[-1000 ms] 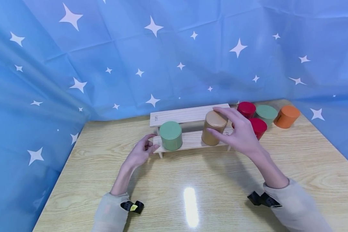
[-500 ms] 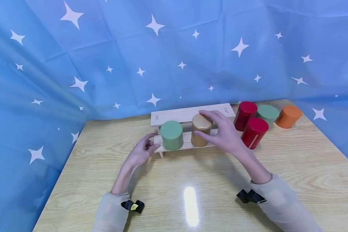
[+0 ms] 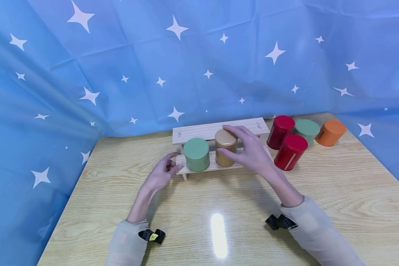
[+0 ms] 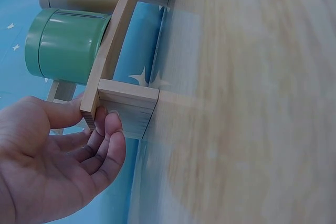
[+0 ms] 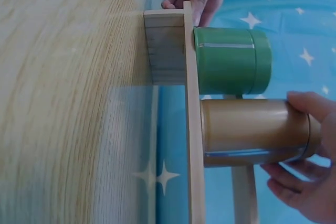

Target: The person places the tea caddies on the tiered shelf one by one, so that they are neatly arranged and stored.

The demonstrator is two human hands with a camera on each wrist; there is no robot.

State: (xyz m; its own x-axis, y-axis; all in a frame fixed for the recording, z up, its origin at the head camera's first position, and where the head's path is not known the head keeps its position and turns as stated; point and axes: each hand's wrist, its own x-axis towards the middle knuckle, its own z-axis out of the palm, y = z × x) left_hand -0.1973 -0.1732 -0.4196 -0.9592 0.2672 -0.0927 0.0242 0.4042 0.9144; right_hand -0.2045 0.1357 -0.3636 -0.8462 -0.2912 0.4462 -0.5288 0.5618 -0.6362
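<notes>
Right hand point(image 3: 252, 153) pinches gold canister point(image 3: 224, 145) between thumb and fingers; can sits upright on wooden rack's point(image 3: 201, 130) lower step, base close to front edge. Narrow gap to green canister point(image 3: 197, 155) on its left; step runs on rightward past the can. Left hand point(image 3: 161, 174) grips step's left end, thumb above, fingertips below.

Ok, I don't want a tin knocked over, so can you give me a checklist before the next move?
1. Gold tin upright on the lower shelf: ok.
2. Gap between it and the green tin on that shelf: ok, but narrow.
3. Left hand holding the lower shelf: ok, it pinches the end.
4. Right hand clear of the gold tin: not ok, it grips it.
5. Gold tin full or not: cannot tell.
</notes>
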